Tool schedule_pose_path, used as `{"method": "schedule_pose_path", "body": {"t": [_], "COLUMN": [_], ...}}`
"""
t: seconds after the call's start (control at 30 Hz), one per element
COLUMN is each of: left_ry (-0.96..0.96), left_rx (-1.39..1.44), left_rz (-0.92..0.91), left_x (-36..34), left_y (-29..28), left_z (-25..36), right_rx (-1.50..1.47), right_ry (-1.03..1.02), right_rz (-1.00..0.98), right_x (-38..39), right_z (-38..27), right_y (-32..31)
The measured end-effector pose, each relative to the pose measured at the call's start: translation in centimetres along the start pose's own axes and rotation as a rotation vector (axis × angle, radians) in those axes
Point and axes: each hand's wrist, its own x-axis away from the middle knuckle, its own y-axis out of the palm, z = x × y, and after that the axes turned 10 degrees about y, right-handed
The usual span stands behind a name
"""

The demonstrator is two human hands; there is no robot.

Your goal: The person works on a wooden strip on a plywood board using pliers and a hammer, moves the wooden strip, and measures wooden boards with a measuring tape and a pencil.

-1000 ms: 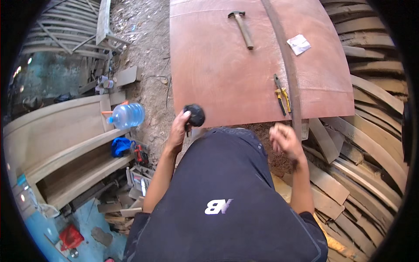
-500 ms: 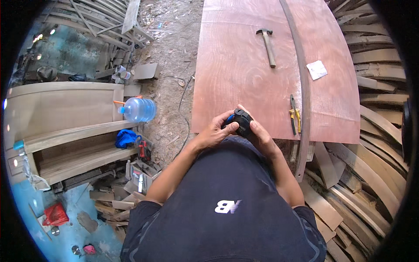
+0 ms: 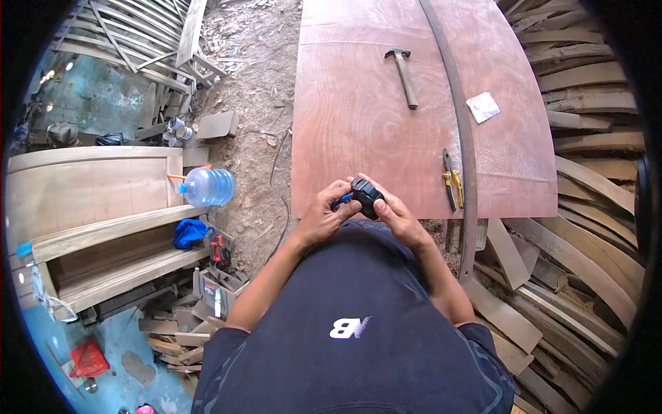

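Between my two hands, close to my body, is a black tape measure [image 3: 367, 198] with a blue part at its left side. My left hand [image 3: 332, 209] pinches it from the left with thumb and fingers. Around its right side, my right hand [image 3: 400, 216] is closed, the thumb pressed on the near edge. Beyond them spreads a reddish plywood sheet [image 3: 345, 131], with a wooden-handled claw hammer [image 3: 405, 77] lying on it. Yellow-handled pliers [image 3: 452, 181] rest beside a long, dark, narrow strip [image 3: 455, 90] that runs across the sheet.
A white paper [image 3: 483, 107] lies right of the strip. Curved wood pieces [image 3: 586, 176] are stacked along the right. To the left are a blue water jug [image 3: 208, 187], a wooden bench-like frame [image 3: 117, 228], a blue cloth [image 3: 191, 234] and scrap wood [image 3: 183, 331]. A cable crosses the ground.
The view has shifted, so the sheet and tools sit further left in it. The tape measure has been turned a little in my hands, showing more of its face and blue part.
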Motion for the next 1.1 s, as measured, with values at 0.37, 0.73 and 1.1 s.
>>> {"method": "schedule_pose_path", "body": {"t": [0.37, 0.73, 1.1], "left_ry": [-0.199, -0.258, -0.248], "left_rx": [-0.014, 0.017, 0.194], "left_rz": [0.106, 0.096, 0.408], "left_x": [0.2, -0.3, -0.6], "left_y": [-0.2, 0.0, -0.4], "left_z": [-0.5, -0.5, -0.6], "right_rx": [-0.015, 0.098, 0.614], "right_ry": [0.085, 0.13, 0.074], "right_rz": [0.109, 0.283, 0.714], "right_x": [0.2, 0.5, -1.9], "right_z": [-0.3, -0.2, 6.3], "right_y": [0.5, -0.3, -5.8]}}
